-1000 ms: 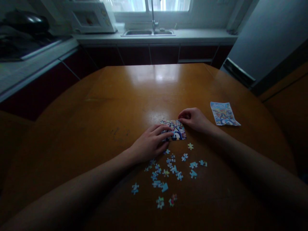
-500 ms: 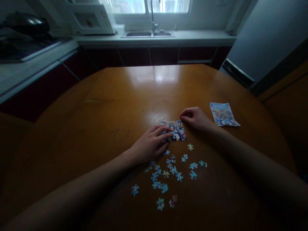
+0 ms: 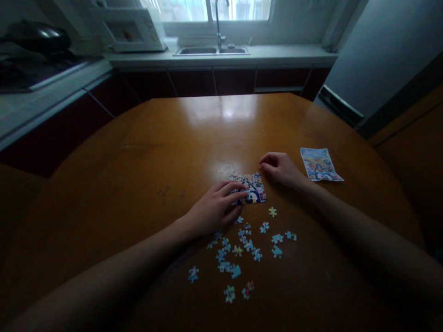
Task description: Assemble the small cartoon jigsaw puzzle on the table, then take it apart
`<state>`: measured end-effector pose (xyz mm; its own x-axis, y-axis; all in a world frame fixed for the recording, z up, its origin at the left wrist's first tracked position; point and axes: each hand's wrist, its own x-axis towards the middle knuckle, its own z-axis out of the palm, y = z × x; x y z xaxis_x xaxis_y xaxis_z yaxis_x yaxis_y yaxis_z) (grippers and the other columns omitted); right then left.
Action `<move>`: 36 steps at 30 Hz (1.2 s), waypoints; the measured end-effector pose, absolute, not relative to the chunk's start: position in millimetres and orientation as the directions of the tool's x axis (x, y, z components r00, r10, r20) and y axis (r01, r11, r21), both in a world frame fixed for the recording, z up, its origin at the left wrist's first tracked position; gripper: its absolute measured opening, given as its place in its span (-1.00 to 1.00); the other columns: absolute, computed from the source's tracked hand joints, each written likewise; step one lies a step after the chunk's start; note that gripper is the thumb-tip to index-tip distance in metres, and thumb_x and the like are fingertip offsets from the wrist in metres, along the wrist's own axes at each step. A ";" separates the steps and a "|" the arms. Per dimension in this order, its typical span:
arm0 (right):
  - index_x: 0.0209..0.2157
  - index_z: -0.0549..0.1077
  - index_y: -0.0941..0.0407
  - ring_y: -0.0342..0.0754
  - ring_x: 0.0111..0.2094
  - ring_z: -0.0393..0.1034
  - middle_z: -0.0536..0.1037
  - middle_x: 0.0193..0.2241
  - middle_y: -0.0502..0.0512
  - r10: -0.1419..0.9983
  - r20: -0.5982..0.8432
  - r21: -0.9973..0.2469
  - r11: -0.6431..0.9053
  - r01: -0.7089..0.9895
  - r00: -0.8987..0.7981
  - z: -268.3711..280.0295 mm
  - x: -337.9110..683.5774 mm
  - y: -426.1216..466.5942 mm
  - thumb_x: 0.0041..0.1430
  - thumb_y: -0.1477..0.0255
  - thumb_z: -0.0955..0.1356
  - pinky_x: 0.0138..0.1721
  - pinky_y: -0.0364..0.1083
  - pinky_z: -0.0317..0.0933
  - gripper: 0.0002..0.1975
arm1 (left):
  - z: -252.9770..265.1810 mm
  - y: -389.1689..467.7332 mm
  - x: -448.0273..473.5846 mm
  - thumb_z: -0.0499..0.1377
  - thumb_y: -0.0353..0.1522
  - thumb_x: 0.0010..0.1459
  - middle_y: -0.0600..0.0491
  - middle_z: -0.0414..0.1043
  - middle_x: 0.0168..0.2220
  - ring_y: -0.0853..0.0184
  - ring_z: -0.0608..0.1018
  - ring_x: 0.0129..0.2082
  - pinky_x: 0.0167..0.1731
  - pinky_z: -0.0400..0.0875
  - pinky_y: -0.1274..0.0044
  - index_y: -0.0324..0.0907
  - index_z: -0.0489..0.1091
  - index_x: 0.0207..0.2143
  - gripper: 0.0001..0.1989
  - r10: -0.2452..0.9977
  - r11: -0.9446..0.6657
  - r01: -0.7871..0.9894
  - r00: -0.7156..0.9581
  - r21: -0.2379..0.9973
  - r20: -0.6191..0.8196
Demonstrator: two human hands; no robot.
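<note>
The partly joined jigsaw puzzle lies flat on the wooden table, with a printed picture of crowded figures and a blue character. My left hand rests over its left side, fingers stretched out and covering part of it. Just beyond the puzzle's far right corner is my right hand, its thumb and fingertips pinched together. Whatever may be between those fingertips is too small to make out. Several loose puzzle pieces, mostly light blue, are scattered on the near side of the puzzle; one yellowish piece sits close to its near edge.
A crumpled picture sheet lies to the right of my right hand on the wooden table. Past the table's far edge stand a counter with a sink, a microwave and a wok on the stove.
My right hand has lifted slightly away from the puzzle's far right corner. My left hand stays on the puzzle. The view has shifted slightly.
</note>
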<state>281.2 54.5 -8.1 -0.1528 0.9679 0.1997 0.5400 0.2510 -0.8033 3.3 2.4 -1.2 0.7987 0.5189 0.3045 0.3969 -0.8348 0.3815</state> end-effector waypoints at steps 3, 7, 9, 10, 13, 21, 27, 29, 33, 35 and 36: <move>-0.37 0.56 0.15 -0.03 -0.37 0.44 0.61 -0.40 0.12 0.959 0.221 -0.789 0.284 0.545 -0.179 -7.8 279.1 52.1 0.18 0.41 0.36 -0.30 -0.05 0.26 -0.86 | -1.2 2.0 3.2 0.16 -0.39 0.33 -0.04 0.38 0.20 0.13 0.36 0.23 0.24 0.33 0.15 -0.05 0.38 0.18 -0.62 0.521 -0.833 0.397 0.797 0.385 0.305; -0.49 0.55 0.14 -0.07 -0.44 0.35 0.53 -0.50 0.09 0.942 0.255 -0.752 0.335 0.569 -0.217 -6.5 277.1 48.5 0.21 0.38 0.33 -0.38 -0.06 0.16 -0.75 | -1.6 1.9 3.0 0.15 -0.38 0.34 -0.03 0.38 0.21 0.13 0.37 0.22 0.22 0.35 0.15 -0.04 0.36 0.19 -0.62 0.517 -0.835 0.392 0.799 0.387 0.307; -0.54 0.53 0.14 -0.08 -0.45 0.33 0.50 -0.51 0.08 0.932 0.263 -0.745 0.360 0.562 -0.248 -5.3 277.1 46.9 0.20 0.39 0.33 -0.39 -0.06 0.14 -0.74 | -1.9 2.2 3.0 0.15 -0.37 0.34 -0.02 0.38 0.21 0.13 0.37 0.22 0.21 0.35 0.15 -0.04 0.37 0.18 -0.63 0.515 -0.836 0.389 0.799 0.386 0.311; -0.55 0.52 0.14 -0.09 -0.46 0.32 0.49 -0.51 0.07 0.927 0.263 -0.741 0.372 0.559 -0.269 -4.7 277.1 46.2 0.19 0.39 0.33 -0.40 -0.06 0.13 -0.73 | -2.0 2.4 3.1 0.14 -0.38 0.34 -0.02 0.38 0.21 0.13 0.37 0.22 0.22 0.35 0.15 -0.04 0.37 0.18 -0.63 0.515 -0.837 0.389 0.799 0.384 0.312; -0.56 0.52 0.14 -0.11 -0.47 0.30 0.46 -0.49 0.06 0.914 0.249 -0.713 0.396 0.578 -0.320 -4.2 276.7 44.3 0.18 0.38 0.34 -0.42 -0.07 0.10 -0.73 | -2.4 2.9 3.4 0.15 -0.38 0.34 -0.03 0.38 0.21 0.13 0.37 0.22 0.22 0.34 0.16 -0.04 0.37 0.18 -0.63 0.513 -0.838 0.389 0.800 0.382 0.311; -0.53 0.55 0.14 -0.10 -0.44 0.30 0.48 -0.46 0.07 0.918 0.270 -0.708 0.395 0.586 -0.292 -6.6 275.9 43.2 0.20 0.39 0.33 -0.39 -0.06 0.12 -0.74 | -1.6 2.0 3.4 0.14 -0.37 0.34 -0.04 0.38 0.20 0.13 0.36 0.22 0.23 0.33 0.17 -0.06 0.38 0.18 -0.64 0.521 -0.832 0.396 0.798 0.388 0.303; -0.54 0.54 0.12 -0.11 -0.44 0.30 0.46 -0.47 0.05 0.922 0.225 -0.685 0.379 0.622 -0.315 -3.8 273.8 40.6 0.21 0.36 0.34 -0.40 -0.07 0.11 -0.73 | -1.0 1.7 3.5 0.14 -0.38 0.34 -0.03 0.39 0.20 0.13 0.35 0.23 0.23 0.33 0.13 -0.03 0.37 0.18 -0.63 0.519 -0.833 0.392 0.797 0.390 0.309; -0.54 0.54 0.11 -0.10 -0.44 0.31 0.47 -0.46 0.05 0.922 0.227 -0.682 0.381 0.624 -0.315 -4.5 273.8 40.8 0.21 0.36 0.34 -0.39 -0.07 0.12 -0.73 | -1.3 1.6 3.3 0.15 -0.40 0.33 -0.04 0.39 0.20 0.13 0.36 0.23 0.23 0.33 0.12 -0.02 0.37 0.17 -0.62 0.520 -0.832 0.389 0.796 0.397 0.311; -0.54 0.53 0.11 -0.11 -0.44 0.31 0.48 -0.46 0.05 0.916 0.233 -0.680 0.394 0.619 -0.328 -5.6 274.2 41.9 0.21 0.37 0.34 -0.38 -0.07 0.14 -0.73 | -0.3 0.6 2.9 0.15 -0.44 0.32 -0.06 0.40 0.17 0.15 0.39 0.20 0.19 0.37 0.16 -0.06 0.42 0.09 -0.69 0.525 -0.827 0.372 0.779 0.422 0.341; -0.55 0.53 0.11 -0.10 -0.44 0.31 0.48 -0.46 0.05 0.913 0.233 -0.677 0.400 0.618 -0.335 -5.2 274.2 42.0 0.21 0.38 0.33 -0.37 -0.07 0.14 -0.73 | 0.3 0.3 2.7 0.13 -0.46 0.31 -0.06 0.42 0.12 0.16 0.43 0.14 0.14 0.41 0.18 -0.08 0.44 0.05 -0.71 0.559 -0.808 0.386 0.741 0.445 0.372; -0.55 0.53 0.11 -0.10 -0.44 0.31 0.48 -0.46 0.05 0.913 0.232 -0.677 0.400 0.619 -0.336 -4.9 274.2 42.0 0.21 0.39 0.33 -0.37 -0.07 0.14 -0.73 | 0.4 0.4 2.5 0.12 -0.47 0.31 -0.06 0.43 0.08 0.17 0.44 0.10 0.11 0.43 0.19 -0.09 0.44 0.03 -0.72 0.597 -0.787 0.418 0.702 0.454 0.388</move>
